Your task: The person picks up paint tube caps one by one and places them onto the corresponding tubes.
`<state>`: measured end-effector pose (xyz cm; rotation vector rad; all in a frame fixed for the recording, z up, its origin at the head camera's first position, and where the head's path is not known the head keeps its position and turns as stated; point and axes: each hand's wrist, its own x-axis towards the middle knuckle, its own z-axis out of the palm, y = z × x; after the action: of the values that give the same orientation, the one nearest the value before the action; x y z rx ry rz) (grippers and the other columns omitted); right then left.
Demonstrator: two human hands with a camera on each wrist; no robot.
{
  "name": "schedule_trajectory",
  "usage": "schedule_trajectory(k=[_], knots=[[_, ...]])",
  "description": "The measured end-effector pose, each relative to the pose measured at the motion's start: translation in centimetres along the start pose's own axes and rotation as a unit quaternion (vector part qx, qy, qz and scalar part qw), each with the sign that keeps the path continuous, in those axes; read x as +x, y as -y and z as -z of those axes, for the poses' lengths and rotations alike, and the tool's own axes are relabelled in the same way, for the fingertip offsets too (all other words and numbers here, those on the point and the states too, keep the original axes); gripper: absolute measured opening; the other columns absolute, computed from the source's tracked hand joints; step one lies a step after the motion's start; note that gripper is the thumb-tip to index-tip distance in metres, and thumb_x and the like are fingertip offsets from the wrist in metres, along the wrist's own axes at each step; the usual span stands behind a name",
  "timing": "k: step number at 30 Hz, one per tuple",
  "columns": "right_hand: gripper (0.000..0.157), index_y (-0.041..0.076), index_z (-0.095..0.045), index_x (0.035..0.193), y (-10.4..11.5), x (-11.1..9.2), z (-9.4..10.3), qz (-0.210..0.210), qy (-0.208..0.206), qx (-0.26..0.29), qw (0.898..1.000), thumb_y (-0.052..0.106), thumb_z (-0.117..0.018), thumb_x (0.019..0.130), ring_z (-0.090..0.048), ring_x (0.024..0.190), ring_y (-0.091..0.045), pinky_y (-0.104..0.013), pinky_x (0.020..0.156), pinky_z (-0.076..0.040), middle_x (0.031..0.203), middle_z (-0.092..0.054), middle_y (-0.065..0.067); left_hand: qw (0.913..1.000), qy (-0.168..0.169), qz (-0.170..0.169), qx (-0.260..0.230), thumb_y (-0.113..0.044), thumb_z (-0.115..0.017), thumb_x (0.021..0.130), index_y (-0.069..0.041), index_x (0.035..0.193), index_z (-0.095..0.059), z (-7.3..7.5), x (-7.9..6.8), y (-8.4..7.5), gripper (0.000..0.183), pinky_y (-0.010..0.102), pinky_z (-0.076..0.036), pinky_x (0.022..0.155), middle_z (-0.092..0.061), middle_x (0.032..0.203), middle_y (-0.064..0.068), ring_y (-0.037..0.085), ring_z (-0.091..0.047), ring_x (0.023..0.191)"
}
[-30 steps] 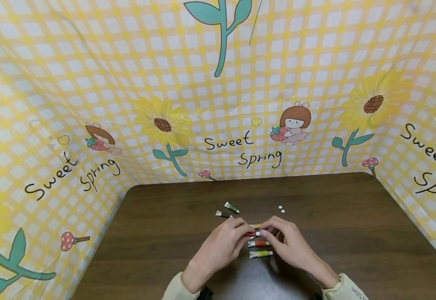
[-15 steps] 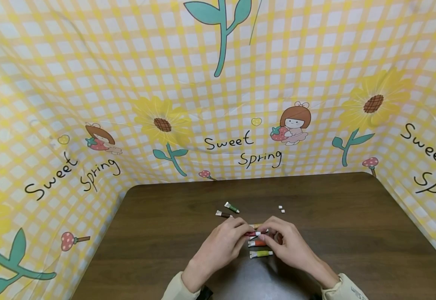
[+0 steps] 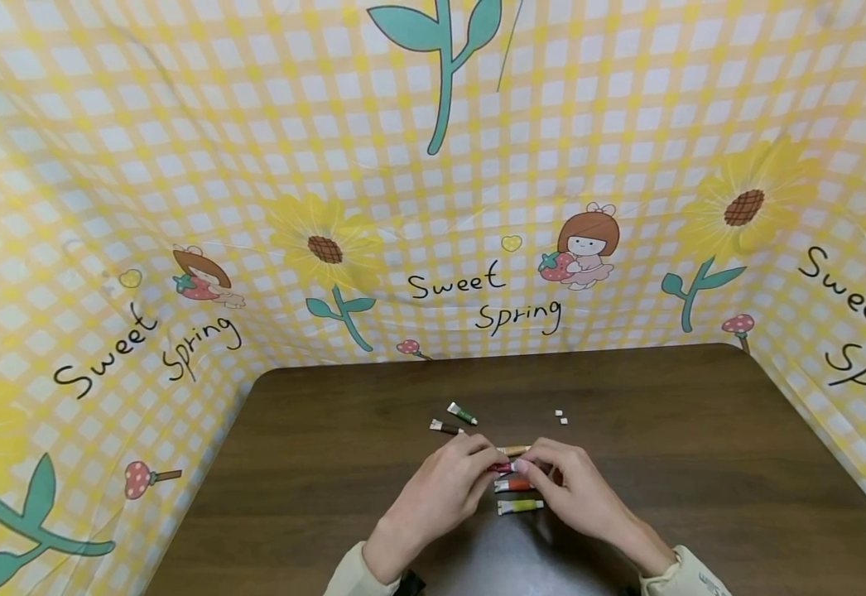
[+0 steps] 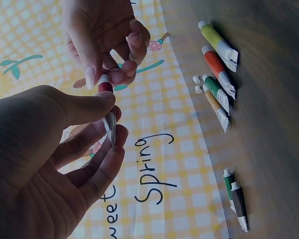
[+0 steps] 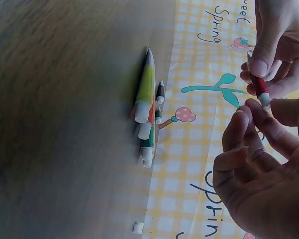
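Note:
My left hand (image 3: 440,480) holds a small red paint tube (image 4: 105,87) by its body, thumb on one side and fingers on the other. The tube's white cap (image 5: 264,99) points at my right hand (image 3: 578,488), whose thumb and fingertips pinch it. Both hands are raised over the table. Below them lie a yellow-green tube (image 3: 520,507), an orange-red tube (image 3: 513,486) and an ochre tube (image 3: 514,451). A green tube (image 4: 217,93) beside the ochre one shows in the left wrist view; in the head view the hands mostly cover it.
Further left on the brown wooden table (image 3: 314,463) lie a dark green tube (image 3: 463,413) and a dark brown tube (image 3: 445,427). Two loose white caps, one a small white cap (image 3: 564,421), lie at the back right. A yellow checked cloth (image 3: 433,207) surrounds the table's back and sides.
My right fingertips have shifted slightly on the cap, baring and then covering it. The left hand keeps its hold on the red paint tube. The head view has shifted a little.

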<state>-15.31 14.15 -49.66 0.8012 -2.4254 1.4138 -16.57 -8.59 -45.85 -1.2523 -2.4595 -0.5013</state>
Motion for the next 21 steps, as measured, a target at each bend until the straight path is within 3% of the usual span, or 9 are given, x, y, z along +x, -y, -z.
schedule_trajectory(k=[8, 13, 21], knots=[[0.015, 0.032, -0.071, 0.094, -0.1, -0.01, 0.07, -0.012, -0.006, -0.015, 1.0, 0.027, -0.06, 0.102, -0.054, 0.066, -0.005, -0.025, 0.054, -0.047, 0.083, -0.063, 0.009, 1.0, 0.005, 0.005, -0.002, -0.017, -0.068, 0.096, -0.02, 0.107, -0.072, -0.03, 0.03, -0.03, 0.012, 0.047, -0.049, 0.102, -0.065, 0.101, -0.009, 0.007, -0.063, 0.096], [0.009, 0.024, -0.072, 0.102, -0.07, 0.02, 0.06, 0.017, -0.019, -0.002, 1.0, 0.019, -0.068, 0.096, -0.055, 0.064, -0.007, -0.025, 0.051, -0.048, 0.09, -0.062, 0.011, 0.9999, 0.008, 0.01, -0.001, -0.016, -0.068, 0.096, -0.019, 0.108, -0.072, -0.01, 0.01, 0.12, 0.013, 0.048, -0.049, 0.101, -0.065, 0.101, -0.009, 0.008, -0.063, 0.096], [0.026, 0.019, -0.071, 0.108, -0.22, 0.08, -0.13, 0.06, -0.03, 0.013, 0.998, 0.004, -0.077, 0.087, -0.056, 0.062, -0.01, -0.022, 0.045, -0.043, 0.096, -0.065, 0.001, 0.9999, 0.008, 0.01, 0.003, -0.017, -0.068, 0.096, -0.02, 0.108, -0.071, 0.21, 0.02, 0.17, 0.013, 0.046, -0.049, 0.101, -0.064, 0.102, -0.009, 0.007, -0.063, 0.097]])
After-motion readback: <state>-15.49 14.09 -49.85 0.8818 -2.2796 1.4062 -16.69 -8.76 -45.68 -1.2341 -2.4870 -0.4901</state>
